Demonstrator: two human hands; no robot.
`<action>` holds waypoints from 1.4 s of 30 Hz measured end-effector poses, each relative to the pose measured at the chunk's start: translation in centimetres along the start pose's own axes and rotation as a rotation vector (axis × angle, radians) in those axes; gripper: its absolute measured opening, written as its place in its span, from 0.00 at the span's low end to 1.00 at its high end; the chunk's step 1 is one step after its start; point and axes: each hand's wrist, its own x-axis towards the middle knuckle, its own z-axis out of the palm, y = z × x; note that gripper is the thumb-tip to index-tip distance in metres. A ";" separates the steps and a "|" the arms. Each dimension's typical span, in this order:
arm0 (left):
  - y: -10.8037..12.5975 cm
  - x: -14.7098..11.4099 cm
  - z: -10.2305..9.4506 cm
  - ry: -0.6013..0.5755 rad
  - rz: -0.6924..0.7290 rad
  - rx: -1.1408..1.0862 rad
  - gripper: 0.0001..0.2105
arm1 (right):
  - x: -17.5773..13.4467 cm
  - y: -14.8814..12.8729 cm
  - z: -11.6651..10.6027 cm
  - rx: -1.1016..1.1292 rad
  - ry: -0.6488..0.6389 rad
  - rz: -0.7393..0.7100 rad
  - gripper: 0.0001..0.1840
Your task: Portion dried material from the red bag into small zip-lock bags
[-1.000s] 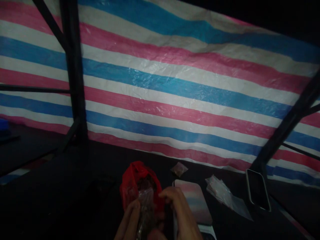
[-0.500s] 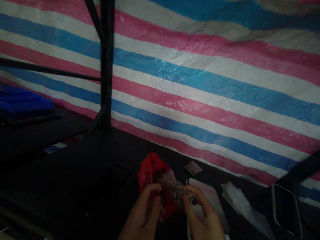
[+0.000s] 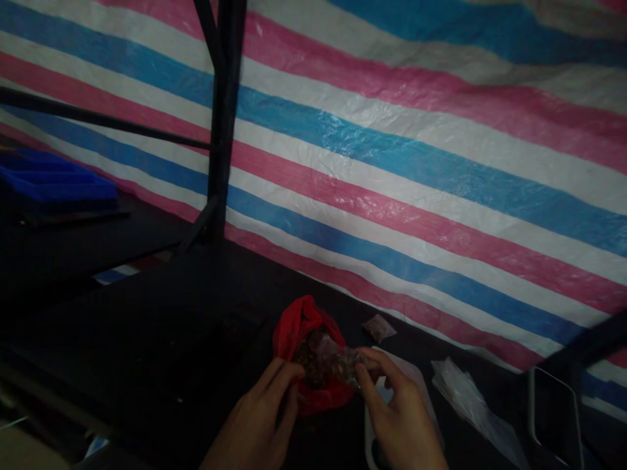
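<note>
A red plastic bag stands with its mouth up on the dark table, holding many small dark brownish pieces. My left hand is at the bag's near left rim, its bent fingers closed on the red plastic. Between the thumb and fingers of my right hand is a small clear plastic bag with small pieces inside. Its far end leans over the mouth of the red bag. Under my right hand lies a pale, flat, rounded-corner object, partly covered.
Behind the pale object is a small filled clear packet. Clear plastic bags and a phone lie to the right. At far left sits a blue compartment tray. A black post and a striped sheet rise behind.
My left hand has drawn back to the left, from in front of the red bag to its rim. The red bag's mouth shows wider. The view has shifted slightly.
</note>
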 end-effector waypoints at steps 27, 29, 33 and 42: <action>1.0 0.2 -0.3 -0.011 -0.031 -0.069 0.18 | -0.5 1.0 0.5 0.074 0.131 -0.036 0.18; 1.3 0.4 -0.4 -0.026 -0.053 -0.091 0.19 | -0.5 1.0 0.4 0.089 0.128 -0.043 0.17; 2.1 0.9 -0.5 -0.027 -0.083 -0.182 0.20 | -0.7 1.2 0.3 0.106 0.096 -0.053 0.17; 3.4 1.9 -0.3 -0.108 -0.412 -0.652 0.37 | -4.2 3.3 3.0 -0.101 0.130 -0.502 0.17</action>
